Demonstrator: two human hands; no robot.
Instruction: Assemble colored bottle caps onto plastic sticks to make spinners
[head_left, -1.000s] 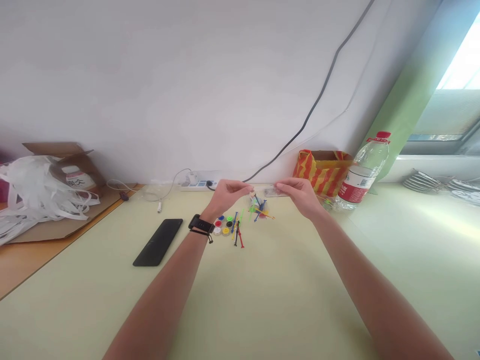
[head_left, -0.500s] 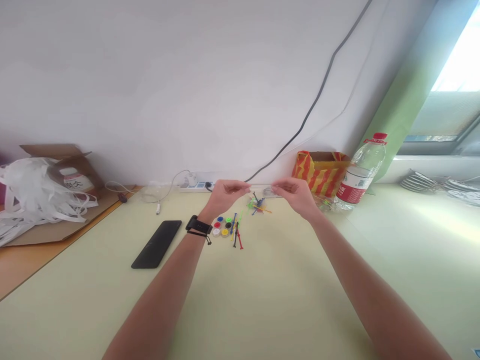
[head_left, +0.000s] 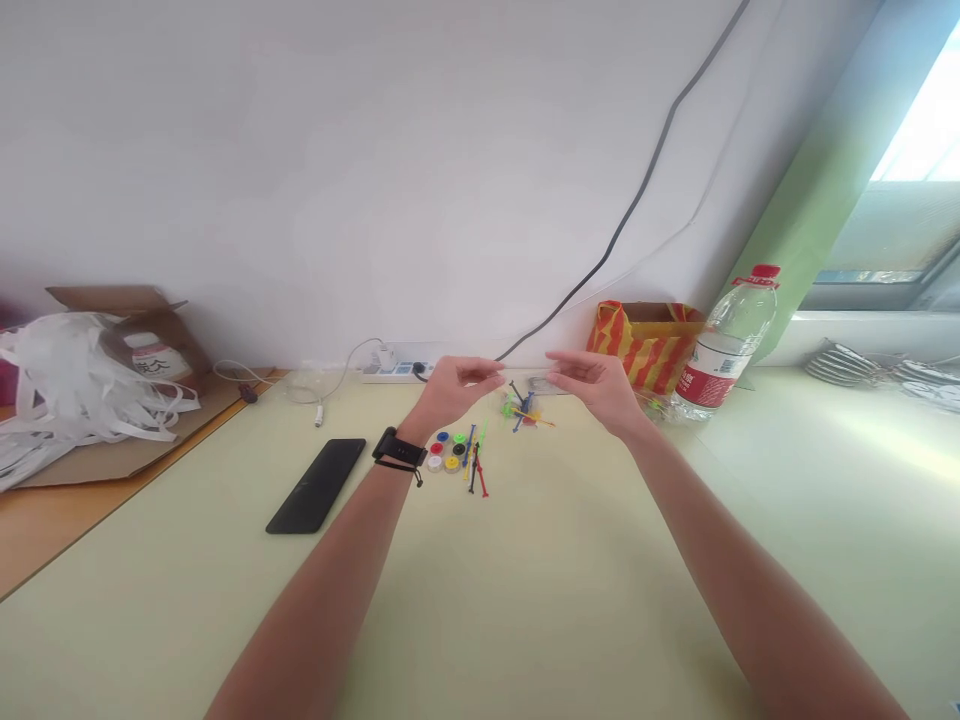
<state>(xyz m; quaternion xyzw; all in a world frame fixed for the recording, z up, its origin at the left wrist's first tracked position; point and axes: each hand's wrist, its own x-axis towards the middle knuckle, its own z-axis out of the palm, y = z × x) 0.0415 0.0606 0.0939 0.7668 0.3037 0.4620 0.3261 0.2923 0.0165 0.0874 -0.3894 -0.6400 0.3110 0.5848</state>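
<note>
My left hand, with a black watch on its wrist, is raised over the far part of the table. Its thumb and index fingertips are close together; anything between them is too small to make out. Opposite it, my right hand has its thumb and index finger apart, with nothing visible in them. A jumbled pile of coloured plastic pieces lies between and below the hands. Nearer me are several small round pots with coloured tops and a bunch of thin coloured plastic sticks.
A black phone lies to the left. Behind are a power strip and cables. At right stand a red-and-yellow striped bag and a clear bottle. White strips and cardboard fill the far left.
My right index finger has lifted away from the thumb, opening the earlier pinch. My left hand has hardly moved. The view has shifted slightly.
</note>
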